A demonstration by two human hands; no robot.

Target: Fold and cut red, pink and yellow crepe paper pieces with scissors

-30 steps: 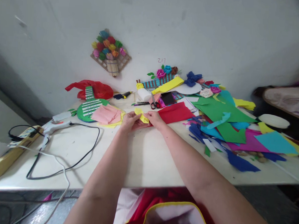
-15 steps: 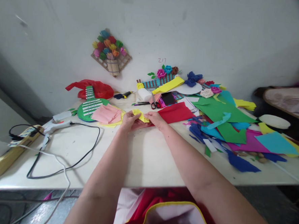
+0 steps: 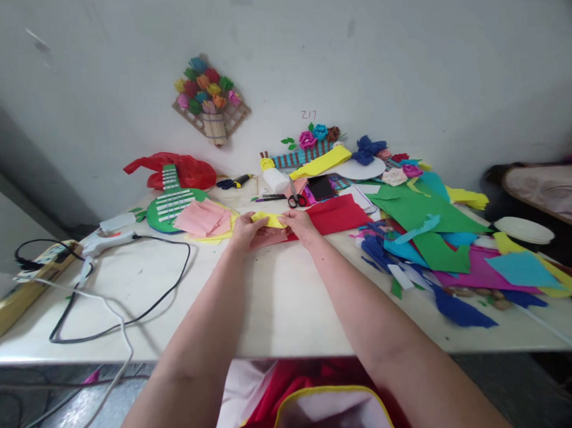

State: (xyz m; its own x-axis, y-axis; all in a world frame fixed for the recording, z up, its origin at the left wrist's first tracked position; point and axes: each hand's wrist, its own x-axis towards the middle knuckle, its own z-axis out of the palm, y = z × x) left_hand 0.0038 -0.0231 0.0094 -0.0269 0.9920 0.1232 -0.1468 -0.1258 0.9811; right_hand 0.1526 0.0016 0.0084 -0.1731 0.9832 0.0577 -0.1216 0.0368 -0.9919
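Note:
A small piece of yellow crepe paper (image 3: 269, 220) is stretched between my two hands, a little above the table. My left hand (image 3: 245, 229) pinches its left end, thumb on top. The right end is pinched by my right hand (image 3: 299, 226). Behind and under the hands lies red crepe paper (image 3: 339, 215), part of it hidden by the right hand. Just beyond are scissors (image 3: 296, 198) with dark and red handles and a pen (image 3: 271, 198). Left of my left hand, pink paper squares (image 3: 203, 217) rest on a green guitar-shaped craft (image 3: 162, 213) and some yellow paper.
A glue gun (image 3: 107, 244) with its cord and a power strip (image 3: 29, 289) occupy the table's left side. Coloured sheets and scraps, among them green paper (image 3: 422, 206), cover the right. A paper-flower craft (image 3: 210, 96) hangs on the wall; a white lid-like dish (image 3: 524, 230) sits far right.
The yellow paper is now flatter and held more level between the fingers, where it was tilted and crumpled before. Both hands stay in nearly the same place.

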